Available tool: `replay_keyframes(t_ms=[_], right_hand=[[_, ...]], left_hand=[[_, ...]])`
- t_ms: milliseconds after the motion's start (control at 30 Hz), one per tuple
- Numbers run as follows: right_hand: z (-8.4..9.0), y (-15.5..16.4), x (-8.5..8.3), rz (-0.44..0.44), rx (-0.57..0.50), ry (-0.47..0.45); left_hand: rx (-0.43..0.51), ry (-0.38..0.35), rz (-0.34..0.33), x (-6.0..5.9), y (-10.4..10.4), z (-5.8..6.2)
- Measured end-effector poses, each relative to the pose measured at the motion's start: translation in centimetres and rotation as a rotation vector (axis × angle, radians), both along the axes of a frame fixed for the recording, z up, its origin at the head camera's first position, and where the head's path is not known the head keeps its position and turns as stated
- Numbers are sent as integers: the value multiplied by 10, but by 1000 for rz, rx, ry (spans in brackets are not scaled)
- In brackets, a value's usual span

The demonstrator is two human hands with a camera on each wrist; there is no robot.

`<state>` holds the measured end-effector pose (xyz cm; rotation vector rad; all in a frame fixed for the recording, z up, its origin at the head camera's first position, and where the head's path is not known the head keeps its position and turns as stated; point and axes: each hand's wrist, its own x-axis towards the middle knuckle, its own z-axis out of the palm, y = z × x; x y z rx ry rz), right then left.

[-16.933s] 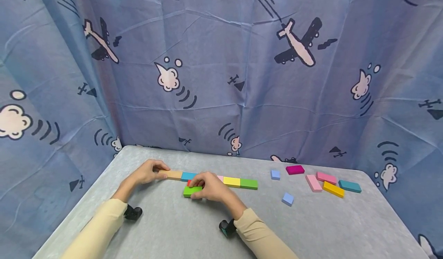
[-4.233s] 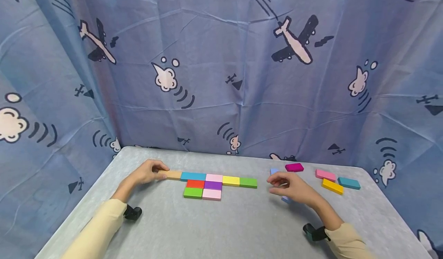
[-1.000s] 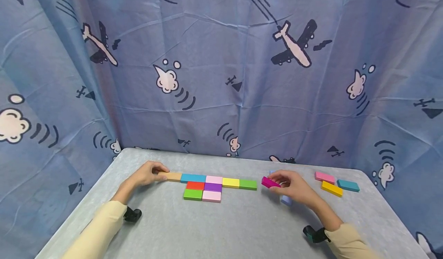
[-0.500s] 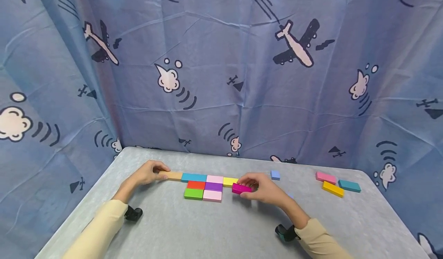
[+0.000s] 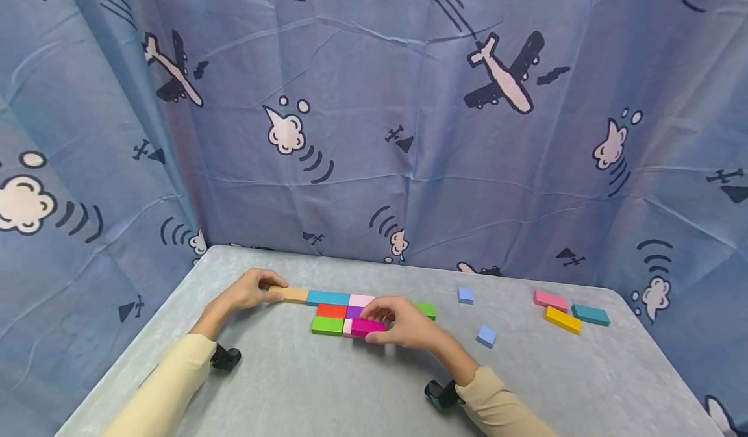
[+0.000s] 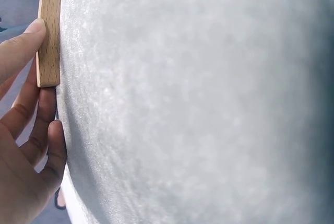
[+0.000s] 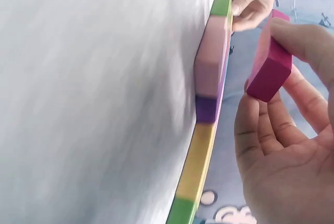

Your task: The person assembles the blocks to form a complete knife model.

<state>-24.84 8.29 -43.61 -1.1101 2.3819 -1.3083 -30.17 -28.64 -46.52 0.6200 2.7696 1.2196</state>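
— Two hands on the table (image 5: 327,385); what has the right hand (image 5: 403,323) got?
— It pinches a magenta block (image 5: 368,326) between thumb and fingers, low over the near edge of the block patch, above the pink block (image 7: 211,57). The right wrist view shows a gap between the two, which the head view hides.
— And the patch?
— Green (image 5: 326,325) and pink in front, red (image 5: 331,310) and purple (image 5: 354,312) behind, then a far row starting with a tan block (image 5: 290,294).
— The left hand (image 5: 248,290)?
— It grips the tan block's end, thumb on one side, fingertips (image 6: 47,114) at the other, as the left wrist view shows.
— Further out?
— Loose blocks lie at the far right (image 5: 561,319).
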Motion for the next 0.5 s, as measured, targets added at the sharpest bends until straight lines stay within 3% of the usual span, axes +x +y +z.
replay_keyframes(t_ms=[167, 400, 500], right_hand=[[21, -21, 14, 31, -26, -51], [-15, -40, -5, 42, -13, -6], [-16, -49, -4, 45, -8, 13]], left_hand=[[1, 10, -3, -1, 0, -1], [16, 26, -29, 0, 0, -1], [26, 25, -40, 1, 0, 0]])
